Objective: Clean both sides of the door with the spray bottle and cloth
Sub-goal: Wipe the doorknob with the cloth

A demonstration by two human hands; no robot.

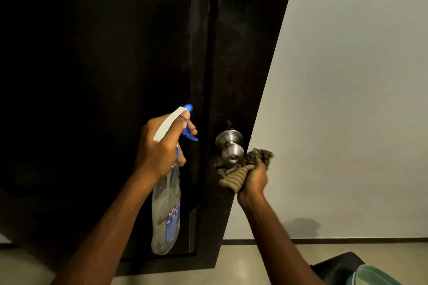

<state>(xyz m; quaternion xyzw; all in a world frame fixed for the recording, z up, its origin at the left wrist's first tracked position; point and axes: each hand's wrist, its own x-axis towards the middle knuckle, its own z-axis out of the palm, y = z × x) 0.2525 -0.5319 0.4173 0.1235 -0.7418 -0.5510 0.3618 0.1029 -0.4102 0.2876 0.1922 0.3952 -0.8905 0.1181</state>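
1. Evidently the job is mid-way: the left hand [162,143] has its fingers curled round the neck of the spray bottle [166,210], one finger on the blue trigger, nozzle aimed at the door [104,53].
2. The right hand [253,180] grips a bunched striped cloth [234,176], pressed to the door's edge just below the steel door knob [230,146].
3. My guess is that this face is being wiped around the knob. The far face is hidden, so I cannot tell whether it is done.
4. The door's dark face shows pale smears on the upright strip above the knob; the broad panel to the left is too dark to judge.
5. The bottle looks nearly empty.
6. Beside the door stands a plain pale wall [347,99] with a dark skirting [347,241], above a light tiled floor [243,261]. A dark object [335,266] and green striped fabric [370,275] sit at the lower right.
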